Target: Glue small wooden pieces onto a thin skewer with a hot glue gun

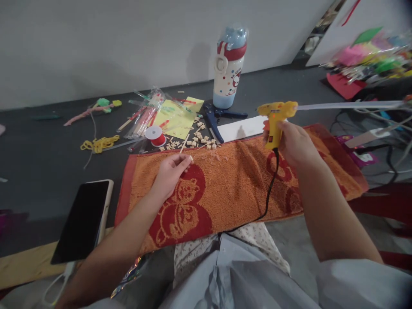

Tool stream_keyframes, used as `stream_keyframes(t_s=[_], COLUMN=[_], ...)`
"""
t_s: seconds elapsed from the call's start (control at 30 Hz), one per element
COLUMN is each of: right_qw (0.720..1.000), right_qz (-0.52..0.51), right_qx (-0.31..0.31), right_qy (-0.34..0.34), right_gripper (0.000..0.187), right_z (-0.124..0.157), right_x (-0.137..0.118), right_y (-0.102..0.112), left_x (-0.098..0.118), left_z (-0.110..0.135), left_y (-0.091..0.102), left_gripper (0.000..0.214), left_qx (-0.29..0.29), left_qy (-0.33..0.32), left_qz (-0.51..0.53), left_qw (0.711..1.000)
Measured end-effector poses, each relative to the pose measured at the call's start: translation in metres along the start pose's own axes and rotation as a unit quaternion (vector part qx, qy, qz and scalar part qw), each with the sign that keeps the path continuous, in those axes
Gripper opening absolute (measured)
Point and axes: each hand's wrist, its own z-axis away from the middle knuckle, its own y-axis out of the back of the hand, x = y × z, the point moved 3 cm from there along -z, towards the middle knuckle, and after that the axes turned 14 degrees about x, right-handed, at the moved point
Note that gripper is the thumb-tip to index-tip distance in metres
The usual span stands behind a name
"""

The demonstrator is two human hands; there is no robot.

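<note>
My right hand (298,143) is wrapped round the grip of a yellow hot glue gun (275,124), raised over the right part of an orange towel (238,180). A long whitish glue stick (347,105) reaches out of its back end, and a black cord (269,193) hangs from the handle. Above the towel's left part, my left hand (174,171) is closed in a pinch on a small pale wooden piece (192,159). Just behind those fingers a thin wooden stick (184,143) shows; whether the fingers touch it I cannot tell. Small wooden pieces (201,138) lie scattered beyond the towel.
Behind the towel are blue-handled pliers (214,120), a white strip (240,128), a red spool (156,136), yellow paper (175,116) and a tall bottle (229,71). A phone (84,219) lies at left. Cables and a power strip (370,137) crowd the right.
</note>
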Motion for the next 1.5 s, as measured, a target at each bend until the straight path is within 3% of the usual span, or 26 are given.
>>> stream_keyframes(t_s=[0.2,0.4,0.57,0.8,1.23,1.5], right_qw=[0.974,0.944,0.922,0.919,0.92,0.92], right_qz=[-0.192,-0.209,-0.224,-0.222,-0.208,-0.186], right_qx=[-0.113,-0.246,-0.298,-0.294,-0.304,-0.33], right_qy=[-0.037,-0.075,-0.103,-0.141,-0.13,-0.1], right_gripper=[0.021,0.024,0.033,0.03,0.025,0.034], right_z=[0.012,0.031,0.037,0.043,0.045,0.049], right_x=[-0.026,-0.046,-0.032,-0.018,-0.017,-0.018], right_y=[-0.029,-0.067,-0.091,-0.093,-0.091,-0.089], left_x=[0.004,0.006,0.009,0.013,0.01,0.011], left_z=[0.001,0.002,-0.001,-0.002,-0.004,-0.004], left_y=[-0.001,0.001,0.005,0.008,0.009,0.008], left_gripper=[0.03,0.024,0.021,0.018,0.018,0.015], left_qx=[0.006,0.027,0.055,0.053,0.059,0.053], left_qy=[0.009,0.039,0.03,-0.003,0.008,0.027], left_qz=[0.033,0.1,0.105,0.126,0.129,0.157], left_qw=[0.999,0.994,0.993,0.991,0.99,0.986])
